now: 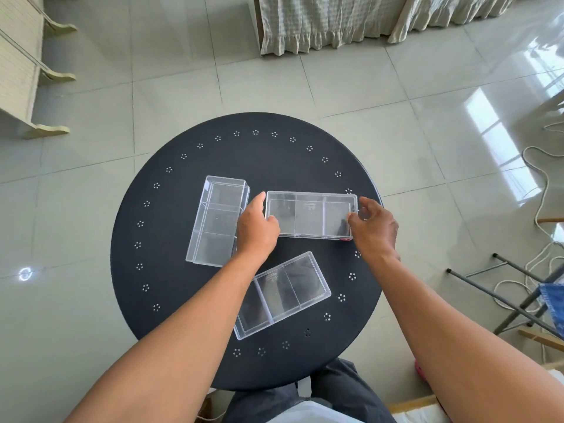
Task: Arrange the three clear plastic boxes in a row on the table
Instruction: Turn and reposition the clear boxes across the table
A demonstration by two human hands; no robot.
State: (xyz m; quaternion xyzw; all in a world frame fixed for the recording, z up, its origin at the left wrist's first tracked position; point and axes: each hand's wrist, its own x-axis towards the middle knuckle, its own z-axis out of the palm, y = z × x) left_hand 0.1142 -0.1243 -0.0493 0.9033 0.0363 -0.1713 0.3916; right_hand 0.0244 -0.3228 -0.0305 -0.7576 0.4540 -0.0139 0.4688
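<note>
Three clear plastic boxes with inner dividers lie on a round black table (171,294). The left box (215,221) points away from me, roughly upright in the view. The middle box (309,215) lies crosswise. My left hand (257,228) grips its left end and my right hand (374,227) grips its right end, thumbs on the near edge. The third box (287,294) rests near me at a slant, partly under my left forearm.
The table's rim carries a ring of small punched flower holes. Tiled floor surrounds it. A cream cabinet (18,71) stands at the left, a skirted bed (335,22) at the back, and a folding rack (518,297) and white cables at the right.
</note>
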